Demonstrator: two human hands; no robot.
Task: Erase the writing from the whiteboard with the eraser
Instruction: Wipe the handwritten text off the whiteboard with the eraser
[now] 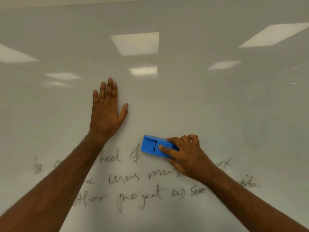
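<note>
1. One whiteboard (200, 106), one blue eraser (151, 145) and two hands were in view
2. The left hand (107, 113) lay flat on the board, fingers spread, gripping nothing
3. The right hand (184, 153) was clamped on the eraser, pressed to the board beside the top line
4. Three lines of handwriting (127, 178) were visible; legible: "be", "of", "users", "project as"

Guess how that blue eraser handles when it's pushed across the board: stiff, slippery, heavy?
Likely stiff: the blue eraser looks like a moulded plastic block with crisp edges and slots. Probably light, since the right hand steers it with fingertips alone. It should glide easily on the glossy whiteboard, which mirrors the ceiling lights.
</note>
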